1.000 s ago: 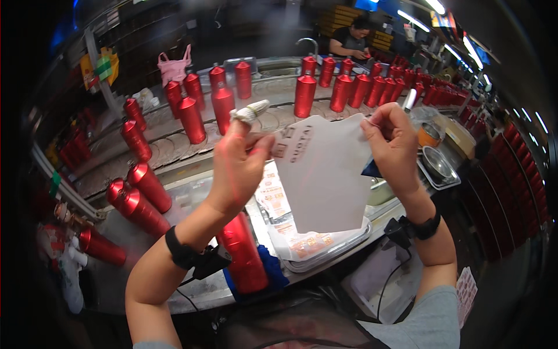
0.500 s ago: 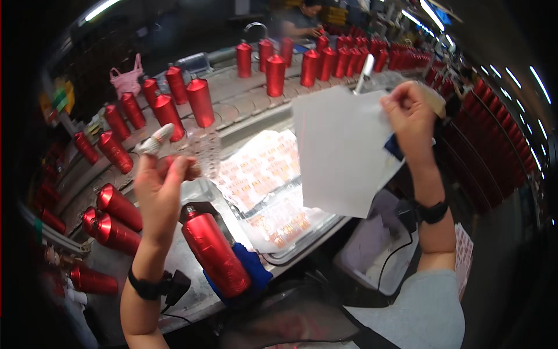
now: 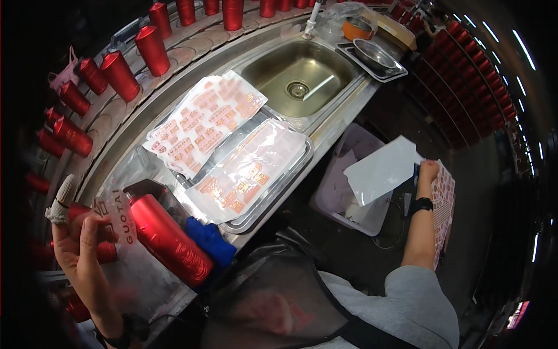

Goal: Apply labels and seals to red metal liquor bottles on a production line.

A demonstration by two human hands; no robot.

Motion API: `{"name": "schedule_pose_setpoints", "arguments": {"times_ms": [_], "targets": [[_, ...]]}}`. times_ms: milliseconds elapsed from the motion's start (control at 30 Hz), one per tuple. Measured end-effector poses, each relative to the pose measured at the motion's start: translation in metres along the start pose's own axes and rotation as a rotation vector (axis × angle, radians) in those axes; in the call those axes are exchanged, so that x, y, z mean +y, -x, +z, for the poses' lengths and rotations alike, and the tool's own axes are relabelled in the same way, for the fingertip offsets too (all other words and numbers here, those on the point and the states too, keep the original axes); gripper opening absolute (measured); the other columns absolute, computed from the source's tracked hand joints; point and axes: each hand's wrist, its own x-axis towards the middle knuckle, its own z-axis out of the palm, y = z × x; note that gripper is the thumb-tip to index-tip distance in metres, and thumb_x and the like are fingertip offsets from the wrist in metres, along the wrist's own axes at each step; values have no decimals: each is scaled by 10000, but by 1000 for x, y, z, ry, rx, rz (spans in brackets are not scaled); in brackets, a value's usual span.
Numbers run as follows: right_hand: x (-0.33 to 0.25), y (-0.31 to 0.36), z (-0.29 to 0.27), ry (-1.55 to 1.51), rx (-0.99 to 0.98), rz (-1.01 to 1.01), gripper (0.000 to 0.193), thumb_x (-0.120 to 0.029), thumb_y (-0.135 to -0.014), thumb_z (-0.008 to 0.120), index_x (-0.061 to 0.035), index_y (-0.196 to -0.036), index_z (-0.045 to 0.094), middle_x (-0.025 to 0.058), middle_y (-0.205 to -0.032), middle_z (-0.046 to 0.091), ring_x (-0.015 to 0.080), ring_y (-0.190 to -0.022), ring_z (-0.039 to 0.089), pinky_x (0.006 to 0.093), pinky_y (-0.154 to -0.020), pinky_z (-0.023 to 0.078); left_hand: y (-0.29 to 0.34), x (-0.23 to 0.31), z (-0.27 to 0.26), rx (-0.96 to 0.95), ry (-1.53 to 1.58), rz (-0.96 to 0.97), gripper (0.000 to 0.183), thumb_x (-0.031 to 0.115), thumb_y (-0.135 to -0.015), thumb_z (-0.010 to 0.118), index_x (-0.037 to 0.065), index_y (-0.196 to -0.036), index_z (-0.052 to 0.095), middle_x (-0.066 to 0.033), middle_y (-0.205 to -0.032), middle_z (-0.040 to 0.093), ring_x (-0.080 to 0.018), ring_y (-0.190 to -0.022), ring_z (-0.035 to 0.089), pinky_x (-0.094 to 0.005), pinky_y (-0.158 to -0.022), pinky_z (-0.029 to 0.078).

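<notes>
My left hand is raised at the lower left, its forefinger wrapped in white tape. It holds a clear film label with pale lettering by one edge. Just right of it a red bottle lies on its side on the steel counter, next to a blue cloth. My right hand is stretched out far to the right and grips a white backing sheet above a pale plastic bin. A printed sticker sheet hangs beside that wrist.
A steel tray holds plastic-covered sheets of orange stickers, with another sheet behind it. A steel sink lies beyond, with bowls to its right. Several upright red bottles line the curved track at the back and left.
The two hands have parted. My left hand came down to the left with the clear label, and my right hand swung the white sheet out right over the bin. The view tilted down.
</notes>
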Motion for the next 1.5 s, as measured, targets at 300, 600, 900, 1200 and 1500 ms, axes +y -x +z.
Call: {"name": "schedule_pose_setpoints", "arguments": {"times_ms": [300, 600, 900, 1200, 1500], "targets": [[-242, 113, -28, -733, -788, -192, 305, -146, -858, 726, 27, -1102, 666, 92, -1012, 703, 155, -937, 648, 275, -841, 491, 21, 26, 50, -235, 59, -63, 482, -27, -936, 541, -2, -1402, 422, -87, -868, 667, -120, -679, 638, -227, -624, 512], [-485, 319, -192, -1066, -1912, -883, 425, -166, -820, 784, -43, -1200, 642, 34, -1032, 651, 10, -651, 488, 184, -550, 398, 35, 16, 57, -318, -53, 50, 160, 7, -893, 650, -42, -942, 505, -157, -814, 701, -185, -729, 708, -295, -644, 543], [-491, 318, -121, -938, -1775, -581, 137, -100, -859, 708, 16, -932, 704, 26, -826, 686, 67, -771, 608, 234, -701, 498, 48, 5, 12, -310, 136, -385, 606, -14, -923, 555, 16, -1473, 302, -188, -1186, 613, -156, -949, 659, -295, -776, 586], [-438, 128, 103, -494, -1232, -437, 131, -85, -779, 755, 11, -856, 709, 72, -737, 697, 109, -675, 640, 247, -609, 496, 80, -38, -82, 21, -69, -486, 574, 113, -930, 609, 66, -1457, 386, -98, -1034, 657, -111, -743, 658, -213, -644, 509], [-422, 120, 217, 516, -915, -1208, 499, -531, -692, 762, -48, -814, 737, 172, -835, 717, 308, -779, 705, 391, -714, 537, 113, -36, -91, 36, -32, -591, 546, 68, -929, 589, 53, -1442, 404, -127, -1047, 649, -133, -797, 662, -241, -715, 525]]}}
